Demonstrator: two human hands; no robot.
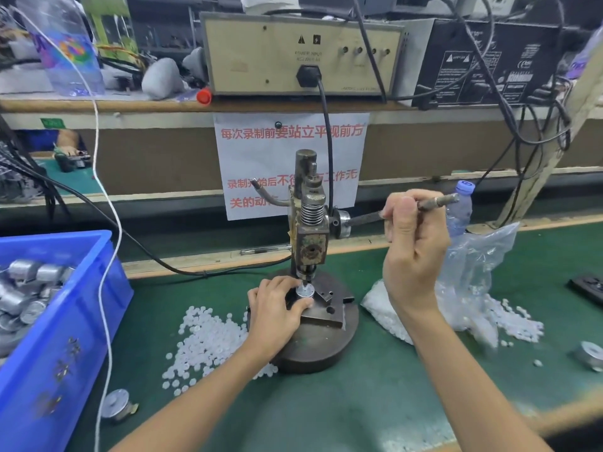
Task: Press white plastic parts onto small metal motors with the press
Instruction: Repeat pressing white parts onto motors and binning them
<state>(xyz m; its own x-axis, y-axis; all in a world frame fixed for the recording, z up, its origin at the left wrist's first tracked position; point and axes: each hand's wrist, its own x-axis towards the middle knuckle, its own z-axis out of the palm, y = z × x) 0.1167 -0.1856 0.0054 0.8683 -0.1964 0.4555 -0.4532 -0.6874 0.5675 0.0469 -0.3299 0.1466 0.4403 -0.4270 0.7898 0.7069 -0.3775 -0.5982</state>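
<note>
A small hand press [310, 223] stands on a round dark base [319, 340] in the middle of the green mat. A small metal motor [305, 291] sits upright under the ram. My left hand [277, 308] pinches the motor between thumb and fingers. My right hand [412, 243] grips the press lever [437, 201], which points right and slightly up. Loose white plastic parts [202, 337] lie in a heap left of the base.
A blue bin [65, 337] of metal motors stands at the left. A plastic bag [473, 282] with more white parts lies right of the press, a water bottle [460, 210] behind it. Single motors lie at the front left [117, 404] and far right [590, 355]. A white cord [107, 256] hangs at left.
</note>
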